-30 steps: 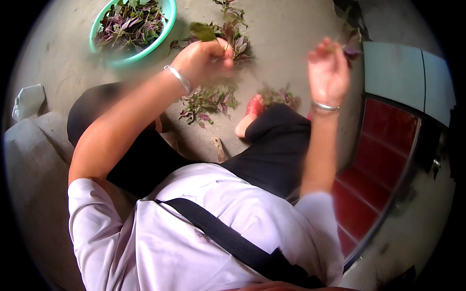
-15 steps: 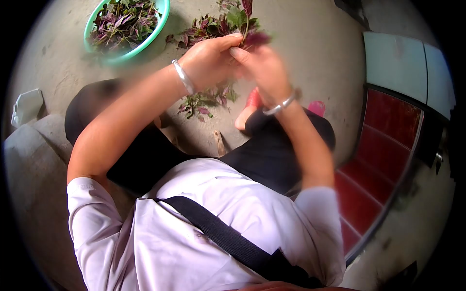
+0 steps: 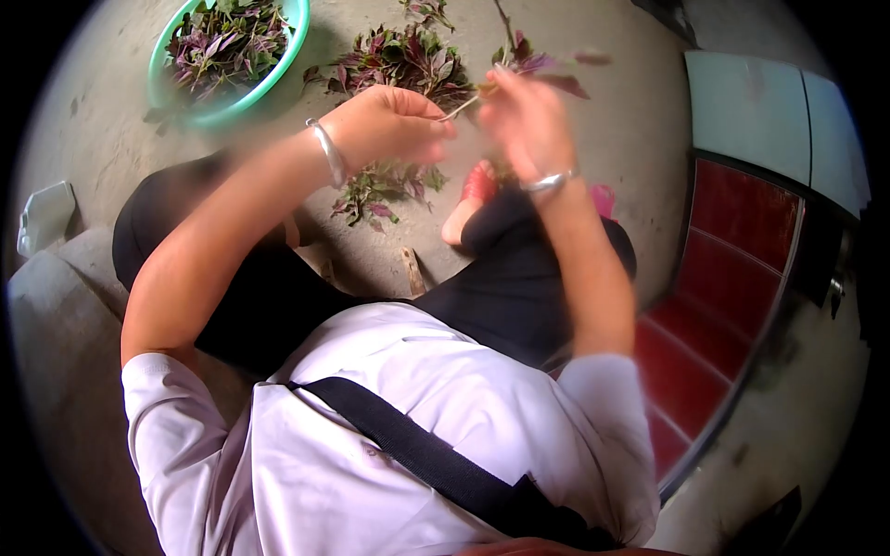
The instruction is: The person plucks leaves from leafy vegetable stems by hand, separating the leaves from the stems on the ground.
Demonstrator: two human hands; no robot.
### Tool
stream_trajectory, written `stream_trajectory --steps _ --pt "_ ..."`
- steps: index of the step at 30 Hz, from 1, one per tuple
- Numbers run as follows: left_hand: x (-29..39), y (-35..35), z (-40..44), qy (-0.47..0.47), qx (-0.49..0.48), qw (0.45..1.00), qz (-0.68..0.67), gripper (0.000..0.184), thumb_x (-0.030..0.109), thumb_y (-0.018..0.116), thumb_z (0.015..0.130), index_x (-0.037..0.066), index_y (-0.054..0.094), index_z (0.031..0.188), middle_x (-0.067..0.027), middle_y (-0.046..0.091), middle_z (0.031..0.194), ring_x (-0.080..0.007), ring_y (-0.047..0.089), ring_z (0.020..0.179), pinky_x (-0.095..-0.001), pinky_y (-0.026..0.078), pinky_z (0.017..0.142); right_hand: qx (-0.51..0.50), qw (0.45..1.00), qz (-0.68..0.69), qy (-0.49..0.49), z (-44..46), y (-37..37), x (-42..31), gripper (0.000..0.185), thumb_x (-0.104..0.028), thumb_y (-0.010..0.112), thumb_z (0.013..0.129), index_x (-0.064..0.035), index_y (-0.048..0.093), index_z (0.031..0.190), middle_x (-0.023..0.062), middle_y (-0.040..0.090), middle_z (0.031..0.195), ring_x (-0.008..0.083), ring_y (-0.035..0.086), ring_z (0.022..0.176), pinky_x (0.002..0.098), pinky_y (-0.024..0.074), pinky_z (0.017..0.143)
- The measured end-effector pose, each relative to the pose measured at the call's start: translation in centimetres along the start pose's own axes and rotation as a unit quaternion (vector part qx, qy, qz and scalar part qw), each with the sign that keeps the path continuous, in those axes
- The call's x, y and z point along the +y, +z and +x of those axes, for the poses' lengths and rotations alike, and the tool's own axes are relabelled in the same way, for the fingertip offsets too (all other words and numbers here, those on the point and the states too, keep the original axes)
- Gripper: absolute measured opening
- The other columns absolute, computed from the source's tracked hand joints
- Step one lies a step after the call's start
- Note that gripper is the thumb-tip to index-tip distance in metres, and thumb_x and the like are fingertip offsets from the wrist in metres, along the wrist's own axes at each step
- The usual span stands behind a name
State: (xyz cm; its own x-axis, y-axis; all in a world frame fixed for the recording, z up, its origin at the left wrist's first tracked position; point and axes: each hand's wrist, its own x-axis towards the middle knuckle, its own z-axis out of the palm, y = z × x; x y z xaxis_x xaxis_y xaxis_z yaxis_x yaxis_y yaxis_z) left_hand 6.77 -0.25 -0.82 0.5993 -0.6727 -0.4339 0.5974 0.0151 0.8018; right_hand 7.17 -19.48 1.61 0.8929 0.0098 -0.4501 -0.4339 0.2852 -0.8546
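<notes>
My left hand (image 3: 385, 125) is closed, pinching one end of a thin pale stem (image 3: 461, 108). To its right, my right hand (image 3: 528, 125), somewhat blurred, has its fingers pinched on a sprig with purple-green leaves (image 3: 525, 61) beyond the fingertips. The stem spans the gap between both hands. Below the hands on the floor lies a small heap of loose leaves (image 3: 375, 195). A larger pile of purple-green leafy stems (image 3: 403, 63) sits just past my left hand.
A green basin (image 3: 298, 42) full of similar leaves stands at the upper left. Another sprig (image 3: 428, 11) lies behind the pile. My foot in a red sandal (image 3: 479, 181) is below my right hand. Red tiles (image 3: 732, 241) and pale panels (image 3: 746, 111) line the right side.
My hands, close together before, have moved apart, with the stem now stretched between them. The leafy sprig has moved right with my right hand.
</notes>
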Motion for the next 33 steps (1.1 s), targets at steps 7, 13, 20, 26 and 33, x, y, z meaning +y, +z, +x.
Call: stream_trajectory --steps 7,13,20,26,33 --pt "-2.5 -0.8 -0.2 0.072 0.096 0.785 0.608 0.034 0.016 0.056 0.080 0.002 0.051 0.110 -0.0116 0.062 0.089 -0.0224 0.059 0.081 -0.0314 0.045 0.075 0.188 0.927 -0.317 -0.072 3.0 -8.2 0.2 0.021 -0.019 0.058 0.080 0.0013 0.055 0.073 0.0100 0.061 0.068 0.0142 0.060 0.049 0.0207 0.0409 0.040" --pt "-3.3 0.0 -1.6 0.034 0.035 0.659 0.751 0.038 0.030 0.057 0.079 0.006 0.049 0.107 -0.0123 0.060 0.090 -0.0274 0.056 0.088 -0.0358 0.043 0.077 0.171 0.704 -0.663 0.186 5.2 -25.5 7.9 0.023 -0.021 0.057 0.075 0.0021 0.061 0.078 0.0113 0.061 0.057 0.0204 0.062 0.052 0.0321 0.0489 0.053" --pt "-3.0 2.0 -2.8 0.028 -0.025 0.664 0.747 0.040 0.033 0.056 0.079 0.005 0.051 0.108 -0.0113 0.059 0.088 -0.0251 0.054 0.087 -0.0345 0.042 0.075 0.127 0.557 -0.776 0.268 8.0 -25.4 11.8 0.025 -0.023 0.058 0.076 -0.0037 0.066 0.090 0.0170 0.063 0.093 0.0264 0.060 0.094 0.0355 0.0464 0.080" --pt "-2.3 2.0 -2.9 0.008 -0.058 0.661 0.748 0.046 0.029 0.056 0.078 0.004 0.048 0.116 -0.0099 0.055 0.098 -0.0221 0.051 0.091 -0.0322 0.038 0.078 0.071 0.849 -0.512 0.107 17.3 -13.2 18.6 0.035 -0.039 0.056 0.076 -0.0047 0.065 0.074 0.0070 0.063 0.062 0.0177 0.065 0.067 0.0339 0.0491 0.065" --pt "-1.8 0.8 -3.1 -0.010 -0.044 0.636 0.770 0.049 0.028 0.054 0.078 0.003 0.046 0.120 -0.0147 0.052 0.110 -0.0221 0.048 0.096 -0.0310 0.035 0.085 0.139 0.753 -0.617 0.182 23.8 -9.8 24.8 0.032 -0.030 0.059 0.078 0.0022 0.062 0.080 0.0160 0.063 0.072 0.0227 0.063 0.061 0.0324 0.0499 0.060"
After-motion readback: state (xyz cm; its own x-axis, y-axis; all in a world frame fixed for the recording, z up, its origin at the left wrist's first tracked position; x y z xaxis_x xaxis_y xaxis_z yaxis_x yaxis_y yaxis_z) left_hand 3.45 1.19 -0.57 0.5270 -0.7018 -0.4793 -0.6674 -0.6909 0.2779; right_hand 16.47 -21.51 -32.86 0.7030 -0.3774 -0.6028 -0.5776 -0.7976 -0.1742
